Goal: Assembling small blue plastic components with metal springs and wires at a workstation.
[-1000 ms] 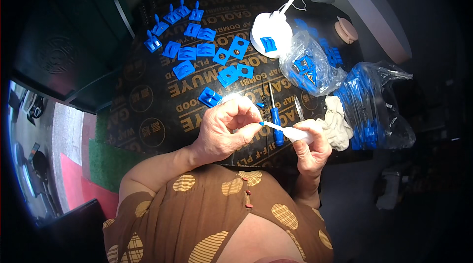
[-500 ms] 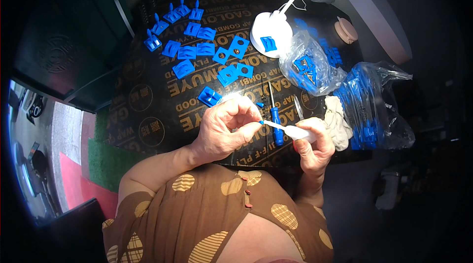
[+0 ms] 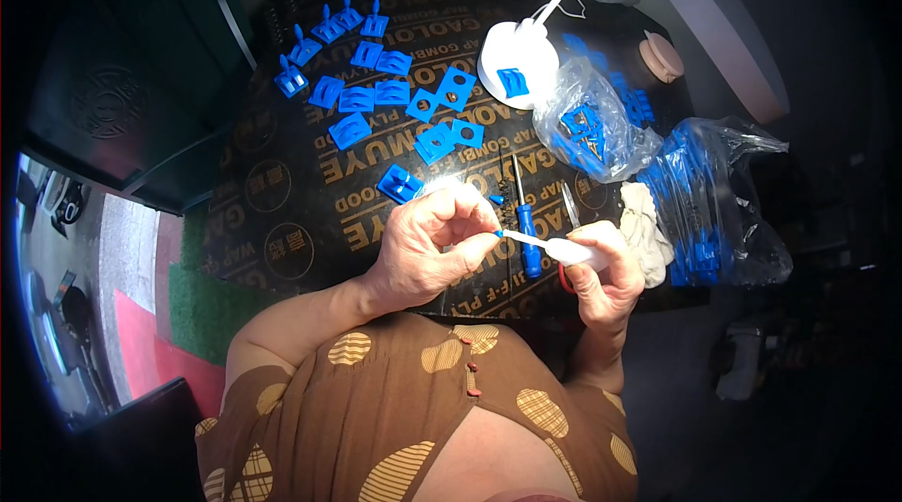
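Observation:
Between the thumb and forefinger of my left hand (image 3: 423, 246) is a small blue plastic piece (image 3: 499, 233), mostly hidden by the fingertips. My right hand (image 3: 613, 278) is closed around a small white squeeze bottle (image 3: 575, 254). Its thin nozzle points left and meets the blue piece, or nearly so. Below the hands lies a screwdriver (image 3: 531, 248) with a blue handle. Scissors (image 3: 570, 206) lie beside it, their red handle partly covered by the right hand. A blue plate with an upright part (image 3: 399, 184) sits just beyond my left hand.
Several flat blue plates (image 3: 357, 100) are spread over the dark printed board (image 3: 310, 164). Farther left stand blue pieces with springs (image 3: 291, 79). A white lamp base (image 3: 503, 46), plastic bags of blue parts (image 3: 700, 211), a whitish cloth (image 3: 644, 239) and a pinkish round object (image 3: 660, 58) are on the right.
My right hand has shifted slightly to the right and turned a little on the bottle. My left hand stays in place with the blue piece.

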Demonstrator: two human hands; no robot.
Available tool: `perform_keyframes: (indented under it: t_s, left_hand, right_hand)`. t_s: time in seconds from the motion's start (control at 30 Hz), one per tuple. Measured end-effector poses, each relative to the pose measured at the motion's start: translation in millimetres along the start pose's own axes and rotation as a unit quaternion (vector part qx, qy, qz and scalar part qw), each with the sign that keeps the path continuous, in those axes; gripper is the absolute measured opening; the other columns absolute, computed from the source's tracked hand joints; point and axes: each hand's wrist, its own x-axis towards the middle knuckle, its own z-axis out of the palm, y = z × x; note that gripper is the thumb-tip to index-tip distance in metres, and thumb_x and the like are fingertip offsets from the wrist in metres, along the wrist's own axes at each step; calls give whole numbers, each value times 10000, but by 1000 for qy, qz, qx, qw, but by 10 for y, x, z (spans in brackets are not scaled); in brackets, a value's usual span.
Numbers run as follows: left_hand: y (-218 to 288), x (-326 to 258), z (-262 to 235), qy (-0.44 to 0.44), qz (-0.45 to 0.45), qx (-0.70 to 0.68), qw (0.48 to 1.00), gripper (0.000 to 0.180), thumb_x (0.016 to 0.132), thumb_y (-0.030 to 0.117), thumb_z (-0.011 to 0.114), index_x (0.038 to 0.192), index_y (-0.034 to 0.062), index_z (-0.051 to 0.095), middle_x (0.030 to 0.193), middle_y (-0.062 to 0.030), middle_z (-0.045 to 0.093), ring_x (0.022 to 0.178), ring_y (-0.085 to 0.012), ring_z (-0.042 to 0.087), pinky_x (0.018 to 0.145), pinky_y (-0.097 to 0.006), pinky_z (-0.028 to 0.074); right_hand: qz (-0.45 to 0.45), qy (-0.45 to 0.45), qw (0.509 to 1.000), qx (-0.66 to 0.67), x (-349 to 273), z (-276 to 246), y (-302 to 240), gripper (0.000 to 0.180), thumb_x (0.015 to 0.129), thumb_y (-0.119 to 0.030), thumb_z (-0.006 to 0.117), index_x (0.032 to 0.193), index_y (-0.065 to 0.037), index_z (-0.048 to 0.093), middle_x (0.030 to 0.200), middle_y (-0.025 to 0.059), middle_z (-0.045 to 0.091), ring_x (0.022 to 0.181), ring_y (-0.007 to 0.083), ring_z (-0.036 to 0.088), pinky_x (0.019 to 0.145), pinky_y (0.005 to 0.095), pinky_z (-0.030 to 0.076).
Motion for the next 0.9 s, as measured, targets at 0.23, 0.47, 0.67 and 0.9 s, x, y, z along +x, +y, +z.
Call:
perform_keyframes:
  t_s: [0.23, 0.47, 0.67, 0.9]
  left_hand:
    - [16, 0, 7, -2, -10, 0, 1000, 126, 854, -69, 588, 941, 16, 555, 929, -6, 536, 827, -50, 548, 724, -213, 471]
    - [-1, -3, 7, -3, -3, -9, 1000, 134, 853, -76, 584, 947, 16, 558, 923, -2, 539, 823, -49, 547, 733, -215, 463]
    - [12, 0, -4, -13, -2, -8, 1000, 133, 854, -78, 581, 949, 14, 565, 912, 1, 542, 819, -44, 546, 720, -209, 457]
    - [19, -2, -2, -11, -3, -4, 1000, 126, 854, -79, 579, 942, 11, 573, 911, 0, 544, 816, -49, 554, 717, -213, 465]
  right_hand:
    - [7, -12, 1000, -5, 4, -34, -15, 250, 786, -63, 717, 991, 46, 623, 862, 131, 633, 733, 208, 597, 632, 288, 464]
    - [-11, -18, 1000, -11, 6, -58, 1, 272, 776, -51, 729, 1006, 45, 622, 870, 133, 638, 749, 216, 601, 649, 292, 467]
    - [-18, -24, 999, -13, 19, -72, 1, 269, 774, -40, 726, 1006, 46, 622, 876, 139, 639, 761, 223, 605, 656, 297, 471]
    - [-26, -30, 999, -19, 36, -93, 0, 272, 771, -49, 725, 1006, 45, 625, 878, 141, 640, 760, 229, 602, 659, 305, 470]
